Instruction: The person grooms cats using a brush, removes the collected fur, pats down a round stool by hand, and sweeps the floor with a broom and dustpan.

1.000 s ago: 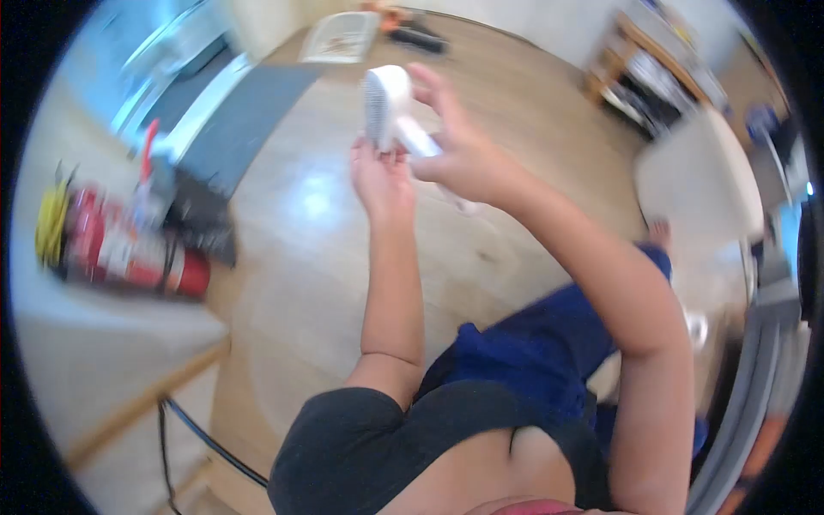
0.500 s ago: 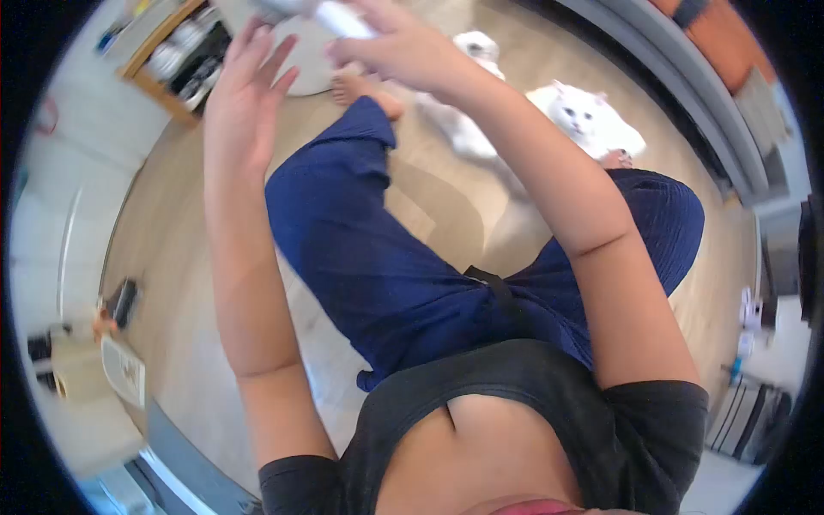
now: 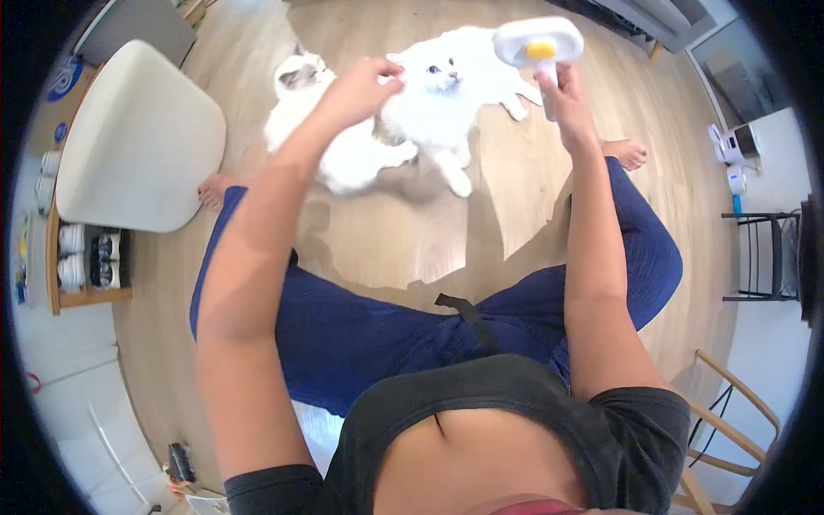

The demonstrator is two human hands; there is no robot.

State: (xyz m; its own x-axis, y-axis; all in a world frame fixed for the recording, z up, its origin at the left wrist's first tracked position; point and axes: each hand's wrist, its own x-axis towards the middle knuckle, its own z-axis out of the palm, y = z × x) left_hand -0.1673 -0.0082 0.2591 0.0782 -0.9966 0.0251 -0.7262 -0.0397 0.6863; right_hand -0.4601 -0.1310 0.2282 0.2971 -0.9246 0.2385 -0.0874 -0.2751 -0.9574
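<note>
My right hand (image 3: 571,107) is closed around the handle of a white pet grooming brush (image 3: 539,50) with a yellow button, held up to the right of the cats. My left hand (image 3: 362,87) is by the face of a fluffy white cat (image 3: 442,99), its fingers loosely bent and a gap between thumb and forefinger. I cannot tell whether the fingertips touch the fur. That cat lies with its face turned up toward the brush. A second white cat (image 3: 343,159) with a greyish head patch lies to the left, partly behind my left forearm.
A cream seat (image 3: 142,142) stands at left, beside a wooden shelf (image 3: 86,296) holding several white items. Between my blue-trousered legs runs the wood floor (image 3: 403,249). A wooden chair (image 3: 730,412) is at lower right, and a black metal rack (image 3: 760,257) stands at right.
The view has swung, bringing both cats nearer the middle. My hands have moved apart: the right one now raises the brush at right, and the left is beside the fluffy cat's face.
</note>
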